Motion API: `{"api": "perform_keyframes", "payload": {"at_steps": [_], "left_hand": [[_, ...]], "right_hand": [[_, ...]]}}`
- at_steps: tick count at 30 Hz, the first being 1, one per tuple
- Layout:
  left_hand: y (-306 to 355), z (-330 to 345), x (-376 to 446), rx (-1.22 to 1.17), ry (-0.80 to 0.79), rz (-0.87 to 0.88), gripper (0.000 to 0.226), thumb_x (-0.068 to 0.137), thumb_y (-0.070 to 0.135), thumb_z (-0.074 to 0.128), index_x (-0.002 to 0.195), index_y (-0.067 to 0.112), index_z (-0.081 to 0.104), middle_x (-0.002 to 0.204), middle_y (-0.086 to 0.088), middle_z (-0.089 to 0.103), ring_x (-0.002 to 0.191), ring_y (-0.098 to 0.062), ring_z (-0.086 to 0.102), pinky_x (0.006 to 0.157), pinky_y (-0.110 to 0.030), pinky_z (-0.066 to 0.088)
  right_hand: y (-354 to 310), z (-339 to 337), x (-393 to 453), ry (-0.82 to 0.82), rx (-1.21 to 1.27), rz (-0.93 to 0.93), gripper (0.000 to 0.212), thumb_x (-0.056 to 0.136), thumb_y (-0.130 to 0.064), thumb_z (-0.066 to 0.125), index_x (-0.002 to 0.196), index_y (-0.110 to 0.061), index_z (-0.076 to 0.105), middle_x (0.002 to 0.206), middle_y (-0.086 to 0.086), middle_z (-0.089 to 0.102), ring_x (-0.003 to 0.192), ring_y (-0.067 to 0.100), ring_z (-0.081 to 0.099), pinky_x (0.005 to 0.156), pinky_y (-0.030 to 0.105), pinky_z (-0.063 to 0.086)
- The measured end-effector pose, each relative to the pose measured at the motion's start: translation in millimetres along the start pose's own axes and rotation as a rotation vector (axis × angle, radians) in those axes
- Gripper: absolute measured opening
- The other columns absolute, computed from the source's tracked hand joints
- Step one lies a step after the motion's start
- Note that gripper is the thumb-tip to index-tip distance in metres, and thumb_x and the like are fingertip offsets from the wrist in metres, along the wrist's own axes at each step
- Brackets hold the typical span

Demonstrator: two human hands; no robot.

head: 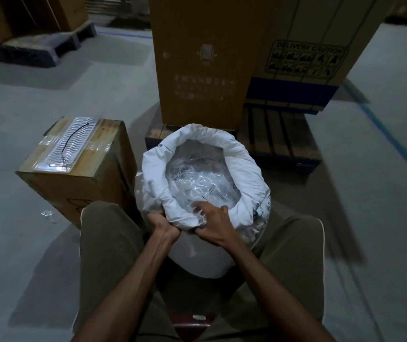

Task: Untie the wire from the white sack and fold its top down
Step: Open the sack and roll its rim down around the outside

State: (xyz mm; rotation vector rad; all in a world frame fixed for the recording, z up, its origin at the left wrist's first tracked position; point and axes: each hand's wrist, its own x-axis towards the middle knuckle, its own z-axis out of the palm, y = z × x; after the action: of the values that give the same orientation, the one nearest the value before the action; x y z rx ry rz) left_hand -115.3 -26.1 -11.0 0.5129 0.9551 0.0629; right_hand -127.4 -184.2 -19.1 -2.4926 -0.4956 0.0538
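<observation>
Sack top rolled down
Left hand and right hand both clench the white sack's folded near rim

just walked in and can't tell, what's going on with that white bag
A seated person holds a white sack upright between their knees. Its mouth is open and the top is already rolled down into a thick cuff, showing clear plastic packets inside. The left hand grips the near edge of the cuff; the right hand presses over it, fingers reaching inside. A black wire lies on a tray atop the cardboard box to the left.
</observation>
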Motion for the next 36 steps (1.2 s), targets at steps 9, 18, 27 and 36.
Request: {"api": "perform_keyframes", "payload": {"at_steps": [9, 18, 27, 36], "left_hand": [[23, -17, 9, 0.453, 0.008, 0.257, 0.020, 0.090, 0.026, 0.050, 0.085, 0.014, 0.065, 0.083, -0.009, 0.067, 0.082, -0.027, 0.063, 0.071, -0.034, 0.051], [26, -15, 55, 0.725, 0.022, 0.326, 0.055, 0.094, 0.045, 0.063, 0.132, 0.005, 0.060, 0.126, -0.018, 0.067, 0.108, -0.031, 0.065, 0.093, -0.034, 0.053], [35, -19, 48, 0.444, -0.039, 0.125, 0.035, 0.096, 0.028, 0.044, 0.101, 0.003, 0.068, 0.097, -0.019, 0.064, 0.105, -0.042, 0.060, 0.098, -0.048, 0.049], [71, -5, 78, 0.866, 0.047, 0.392, 0.075, 0.090, 0.049, 0.066, 0.149, 0.009, 0.044, 0.147, -0.011, 0.055, 0.132, -0.028, 0.055, 0.111, -0.039, 0.044]], "right_hand": [[-11, 26, 10, 0.077, -0.046, 0.015, 0.039, 0.053, -0.007, 0.069, 0.077, -0.021, 0.041, 0.069, -0.005, 0.054, 0.064, 0.028, 0.057, 0.050, 0.035, 0.043], [-18, 42, 3, 0.029, -0.173, -0.104, 0.041, 0.055, -0.019, 0.074, 0.088, -0.021, 0.049, 0.086, -0.002, 0.052, 0.074, 0.028, 0.059, 0.056, 0.034, 0.042], [-24, 39, 42, -0.068, 0.161, 0.116, 0.054, 0.053, -0.060, 0.084, 0.088, -0.021, 0.072, 0.082, -0.004, 0.071, 0.075, 0.014, 0.067, 0.066, 0.040, 0.056], [-50, 78, 41, 0.037, -0.391, -0.071, 0.024, 0.064, -0.007, 0.073, 0.081, -0.013, 0.057, 0.074, 0.007, 0.063, 0.063, 0.035, 0.064, 0.051, 0.035, 0.049]]}}
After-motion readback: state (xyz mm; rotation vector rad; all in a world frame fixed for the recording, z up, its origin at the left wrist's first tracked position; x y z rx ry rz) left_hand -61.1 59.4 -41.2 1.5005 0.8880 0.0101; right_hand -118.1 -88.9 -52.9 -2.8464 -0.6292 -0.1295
